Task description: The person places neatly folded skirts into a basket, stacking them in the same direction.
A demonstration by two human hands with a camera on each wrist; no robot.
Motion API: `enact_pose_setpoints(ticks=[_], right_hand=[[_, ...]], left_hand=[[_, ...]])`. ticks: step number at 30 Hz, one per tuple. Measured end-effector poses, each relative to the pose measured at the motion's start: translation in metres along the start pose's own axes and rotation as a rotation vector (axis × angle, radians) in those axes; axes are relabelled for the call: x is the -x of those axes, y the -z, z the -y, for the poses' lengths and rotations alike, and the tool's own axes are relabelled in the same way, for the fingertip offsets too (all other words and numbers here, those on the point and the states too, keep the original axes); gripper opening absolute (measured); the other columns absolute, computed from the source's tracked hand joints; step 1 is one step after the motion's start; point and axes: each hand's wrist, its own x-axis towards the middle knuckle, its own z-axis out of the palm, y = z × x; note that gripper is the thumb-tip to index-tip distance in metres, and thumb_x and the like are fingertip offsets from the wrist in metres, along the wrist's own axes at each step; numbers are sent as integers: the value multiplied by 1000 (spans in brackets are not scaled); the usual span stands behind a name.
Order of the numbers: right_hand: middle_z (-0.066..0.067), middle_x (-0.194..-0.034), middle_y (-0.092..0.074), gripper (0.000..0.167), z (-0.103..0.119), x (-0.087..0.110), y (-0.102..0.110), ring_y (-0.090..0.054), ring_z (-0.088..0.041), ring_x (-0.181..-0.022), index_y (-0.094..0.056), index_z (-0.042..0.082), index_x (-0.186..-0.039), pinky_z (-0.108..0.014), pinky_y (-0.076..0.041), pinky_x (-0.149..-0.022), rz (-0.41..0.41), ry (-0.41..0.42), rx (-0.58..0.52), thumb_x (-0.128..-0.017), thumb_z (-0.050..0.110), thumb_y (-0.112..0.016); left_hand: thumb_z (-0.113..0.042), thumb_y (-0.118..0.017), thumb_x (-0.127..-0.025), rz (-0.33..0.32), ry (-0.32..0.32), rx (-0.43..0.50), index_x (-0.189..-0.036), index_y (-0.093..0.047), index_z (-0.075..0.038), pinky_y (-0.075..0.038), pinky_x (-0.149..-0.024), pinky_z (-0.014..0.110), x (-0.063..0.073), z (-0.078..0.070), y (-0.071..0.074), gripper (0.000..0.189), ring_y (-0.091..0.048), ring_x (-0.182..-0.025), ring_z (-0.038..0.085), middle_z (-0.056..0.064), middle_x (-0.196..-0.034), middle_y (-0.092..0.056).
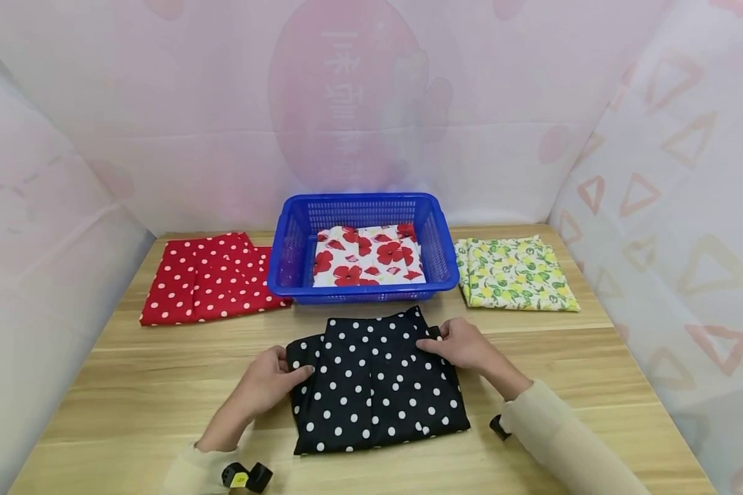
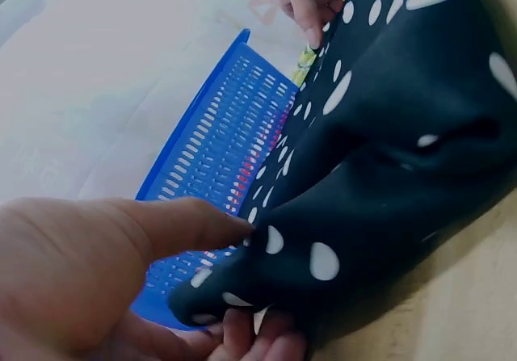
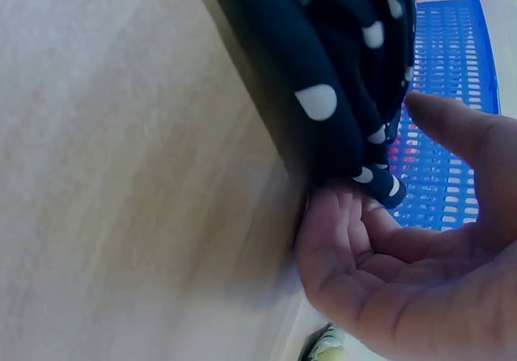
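A folded black cloth with white polka dots (image 1: 378,385) lies at the front middle of the table, before a blue basket (image 1: 364,297). My left hand (image 1: 269,378) grips its left edge, thumb on top and the other fingers tucked beneath, as the left wrist view shows. At the upper right edge, my right hand (image 1: 464,344) holds the cloth between thumb and fingers; in the right wrist view the fingers (image 3: 339,224) curl under the fold. Inside the basket lies a folded white cloth with red flowers (image 1: 365,258).
Left of the basket lies a folded red cloth with white dots (image 1: 217,278), reaching up to its side. A folded lemon-print cloth (image 1: 517,275) lies on the right. Pale printed fabric walls (image 1: 210,172) rise behind and beside the wooden table (image 1: 179,385).
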Motion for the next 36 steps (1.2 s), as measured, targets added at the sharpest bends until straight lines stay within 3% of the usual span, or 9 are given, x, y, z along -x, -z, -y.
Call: enact_pose_setpoints(ticks=[5,9,19,24,30,36], right_hand=[[5,-59,-43,38,1,4,0,-40,-10,-54,-52,11,-79,-23,-32,-52,-3,36,-52,-93,32,-80],[4,-61,-47,31,4,8,-1,-44,-11,-57,-56,7,-92,-23,-35,-54,12,43,-75,-93,26,-81],[3,-63,-53,27,5,18,-1,-46,-10,-57,-57,7,-84,-23,-36,-52,-23,81,-62,-92,16,-81],[2,-65,-56,27,6,27,1,-47,-11,-58,-57,7,-84,-23,-37,-52,-18,127,-83,-91,15,-82],[-2,-78,-70,24,17,45,10,-60,-12,-68,-61,5,-91,-25,-50,-58,-1,177,-109,-92,16,-82],[-7,-89,-77,23,32,59,26,-69,-13,-76,-64,1,-100,-28,-60,-65,13,227,-134,-93,16,-80]], left_hand=[[-29,-78,-95,26,-40,106,-123,-51,0,-61,-85,36,0,-1,-6,49,-70,-96,20,16,-113,-72],[-27,-80,-94,34,-40,154,-125,-49,0,-61,-95,43,1,-2,-9,51,-73,-100,21,18,-119,-74],[-20,-79,-95,-2,-24,128,-131,-51,2,-62,-95,45,2,-5,-10,52,-77,-95,23,19,-110,-80],[-20,-80,-93,8,-15,146,-129,-51,2,-62,-93,43,11,-11,-6,51,-77,-91,21,16,-106,-81],[-21,-82,-93,13,-19,200,-132,-51,1,-66,-87,42,27,-16,4,54,-80,-91,24,18,-112,-80],[-17,-79,-96,39,-84,256,-136,-49,3,-67,-87,41,42,-33,23,54,-81,-94,27,20,-114,-79]])
